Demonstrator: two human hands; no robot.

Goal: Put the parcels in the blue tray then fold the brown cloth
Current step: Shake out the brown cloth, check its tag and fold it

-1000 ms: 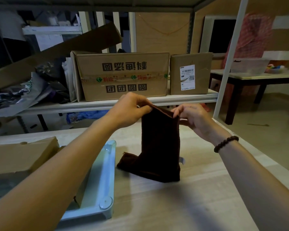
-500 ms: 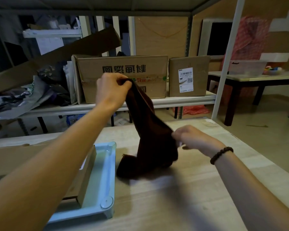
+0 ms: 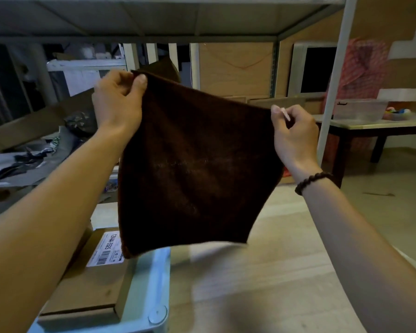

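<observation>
The brown cloth (image 3: 197, 164) hangs spread out flat in the air above the wooden table (image 3: 262, 284). My left hand (image 3: 118, 104) pinches its upper left corner, held higher. Its upper right corner is pinched by my right hand (image 3: 293, 133), which wears a bead bracelet at the wrist. Below left, the blue tray (image 3: 149, 292) holds a flat cardboard parcel (image 3: 91, 287) with a white label. My left forearm and the cloth hide part of the tray.
A metal shelf rack stands behind the table, its white post (image 3: 332, 92) at the right. Crumpled bags and cardboard (image 3: 34, 140) lie on the shelf at the left. A dark table with a clear tub (image 3: 360, 109) stands at the far right.
The cloth was bunched and resting on the table; both hands have lifted it clear and pulled it apart, so it now hangs open. My right hand moved up and right to a corner.
</observation>
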